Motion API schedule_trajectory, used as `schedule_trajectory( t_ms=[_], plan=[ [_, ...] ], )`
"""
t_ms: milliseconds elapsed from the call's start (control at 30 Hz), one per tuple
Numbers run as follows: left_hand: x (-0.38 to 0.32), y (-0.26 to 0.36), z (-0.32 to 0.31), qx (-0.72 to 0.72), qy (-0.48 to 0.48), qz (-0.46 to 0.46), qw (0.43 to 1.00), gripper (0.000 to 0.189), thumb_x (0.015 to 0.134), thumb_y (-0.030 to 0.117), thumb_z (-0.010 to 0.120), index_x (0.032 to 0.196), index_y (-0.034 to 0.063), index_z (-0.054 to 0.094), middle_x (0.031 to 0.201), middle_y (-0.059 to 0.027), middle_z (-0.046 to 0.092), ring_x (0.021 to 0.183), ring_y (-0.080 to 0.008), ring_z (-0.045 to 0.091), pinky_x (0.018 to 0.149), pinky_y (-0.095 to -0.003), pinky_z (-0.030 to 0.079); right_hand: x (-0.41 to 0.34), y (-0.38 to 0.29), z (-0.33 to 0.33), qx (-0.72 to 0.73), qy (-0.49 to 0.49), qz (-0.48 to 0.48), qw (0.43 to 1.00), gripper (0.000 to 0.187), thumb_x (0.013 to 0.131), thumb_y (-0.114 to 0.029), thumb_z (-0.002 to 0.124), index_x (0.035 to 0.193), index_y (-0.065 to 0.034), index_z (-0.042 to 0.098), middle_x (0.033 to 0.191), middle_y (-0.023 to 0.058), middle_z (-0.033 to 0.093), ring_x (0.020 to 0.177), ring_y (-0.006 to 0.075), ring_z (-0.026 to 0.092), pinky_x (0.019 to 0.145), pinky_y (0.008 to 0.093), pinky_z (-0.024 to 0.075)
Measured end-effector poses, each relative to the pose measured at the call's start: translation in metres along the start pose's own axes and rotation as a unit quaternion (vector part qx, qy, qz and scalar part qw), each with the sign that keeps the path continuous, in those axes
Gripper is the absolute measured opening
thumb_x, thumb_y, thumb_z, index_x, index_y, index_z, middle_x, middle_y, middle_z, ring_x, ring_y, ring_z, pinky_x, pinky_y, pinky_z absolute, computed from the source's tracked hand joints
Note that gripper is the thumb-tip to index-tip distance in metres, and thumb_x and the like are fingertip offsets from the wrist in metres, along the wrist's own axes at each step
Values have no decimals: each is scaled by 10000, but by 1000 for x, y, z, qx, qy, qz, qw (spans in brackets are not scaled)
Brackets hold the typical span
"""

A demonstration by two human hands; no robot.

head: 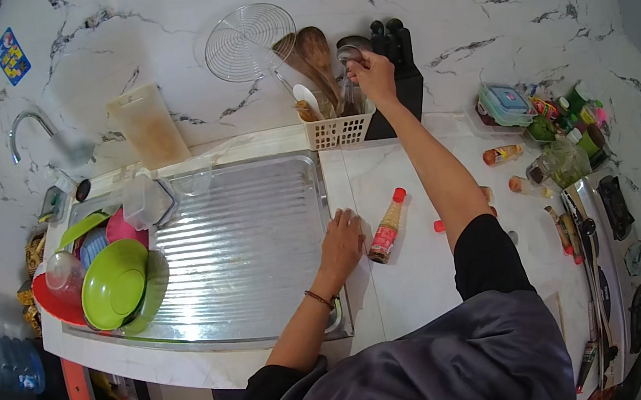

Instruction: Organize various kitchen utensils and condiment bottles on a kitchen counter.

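Observation:
My right hand (374, 78) reaches to the back of the counter and grips a metal utensil (348, 54) with a round head. That utensil stands among others in a cream plastic utensil basket (338, 132). Wooden spatulas (315, 54) and a wire skimmer (249, 41) lean out of the same basket. My left hand (341, 241) rests palm down, holding nothing, at the right edge of the stainless-steel drainboard (245, 244). Just right of it, a sauce bottle (387, 227) with a red cap lies on the white counter. My right fingers partly hide the utensil's neck.
A black knife block (405, 97) stands beside the basket. Bowls, including a green bowl (113, 285), are piled at the drainboard's left. A cutting board (148, 127) leans on the wall. Food containers (505, 105) and a gas stove (607, 279) are on the right.

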State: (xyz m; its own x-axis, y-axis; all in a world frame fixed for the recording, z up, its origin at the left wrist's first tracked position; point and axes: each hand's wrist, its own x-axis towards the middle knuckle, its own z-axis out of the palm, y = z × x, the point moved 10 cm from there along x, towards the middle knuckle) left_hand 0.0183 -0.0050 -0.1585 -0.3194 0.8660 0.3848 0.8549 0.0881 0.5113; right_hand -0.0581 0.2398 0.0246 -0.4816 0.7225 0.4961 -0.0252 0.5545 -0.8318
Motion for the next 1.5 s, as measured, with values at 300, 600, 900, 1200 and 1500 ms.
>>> schedule_trajectory(
  t_ms=[300, 600, 900, 1200, 1500],
  plan=[
    [-1, 5, -6, 4, 7, 9, 1000, 359, 738, 84, 619, 1064, -18, 510, 1169, -181, 462, 1160, -375, 416, 940, -430, 374, 6, 28, 61, -48, -51, -16, 997, 117, 762, -76, 616, 846, -2, 649, 737, 153, 651, 633, 276, 637, 607, 368, 468],
    [-2, -1, -1, -3, -20, -5, 1000, 408, 752, 71, 612, 1130, -18, 490, 1238, -206, 441, 1178, -392, 400, 984, -416, 359, -5, 73, 92, -100, -77, 57, 990, 187, 759, -87, 644, 937, -27, 654, 850, 141, 670, 797, 284, 646, 689, 365, 490],
    [-3, 5, 1, -17, -30, 12, 999, 398, 753, 81, 611, 1123, -11, 493, 1223, -205, 451, 1170, -396, 405, 980, -427, 350, -20, 45, 60, -177, -30, -2, 984, 185, 756, -52, 628, 933, -16, 666, 806, 137, 676, 685, 184, 660, 622, 288, 513],
    [4, -15, 8, -8, -51, 46, 998, 355, 760, 87, 607, 1098, 5, 535, 1169, -196, 512, 1148, -371, 432, 969, -420, 369, -105, -26, -119, -13, -32, 13, 999, 221, 815, -84, 621, 1010, 20, 635, 913, 71, 668, 803, 94, 620, 720, 226, 505],
    [51, 92, -12, -100, -14, 79, 992, 316, 802, 74, 578, 1115, 53, 543, 1126, -135, 553, 1040, -324, 515, 885, -375, 432, -284, 31, -295, -151, 64, 193, 967, 270, 829, -66, 589, 1090, -4, 611, 1013, 64, 649, 867, 113, 595, 794, 255, 475]
  ],
)
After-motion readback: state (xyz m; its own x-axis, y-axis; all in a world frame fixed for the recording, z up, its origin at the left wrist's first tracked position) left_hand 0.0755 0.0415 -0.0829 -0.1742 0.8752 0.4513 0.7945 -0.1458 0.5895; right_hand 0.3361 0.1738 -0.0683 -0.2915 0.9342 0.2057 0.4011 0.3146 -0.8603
